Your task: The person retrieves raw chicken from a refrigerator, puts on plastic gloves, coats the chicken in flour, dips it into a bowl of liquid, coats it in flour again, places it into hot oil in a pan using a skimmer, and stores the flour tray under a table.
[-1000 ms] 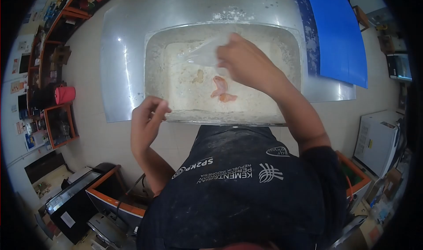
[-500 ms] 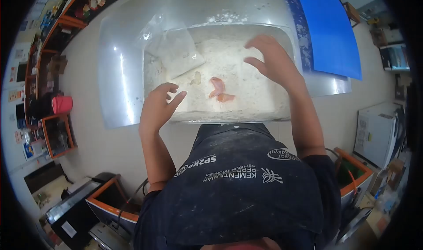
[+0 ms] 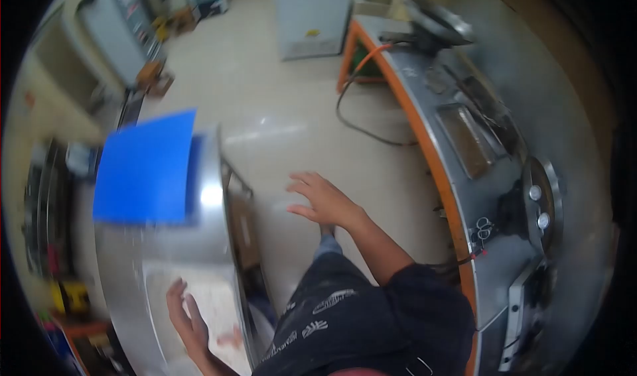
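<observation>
My left hand [image 3: 188, 317] hovers over the pale tray [image 3: 158, 284] set into the metal table, its fingers apart and nothing in them. A blurred piece of pinkish raw meat, perhaps chicken, [image 3: 229, 337] lies in the tray to the right of that hand. Out over the floor, between the two tables, my right hand [image 3: 324, 200] is held with spread fingers and holds nothing. A blue board or sheet [image 3: 146, 167] lies at the far end of the metal table [image 3: 123, 247].
A long orange-edged counter [image 3: 458, 227] runs along the right, with scissors [image 3: 483, 230], a metal tray [image 3: 464, 140] and a burner [image 3: 434, 24] on it. A dark hose [image 3: 352, 124] droops from it. A white chest freezer [image 3: 312, 21] stands at the back.
My view has swung to the right, from the tray toward the counter and floor. My right hand has left the tray and is now over the floor; my left is still above the tray.
</observation>
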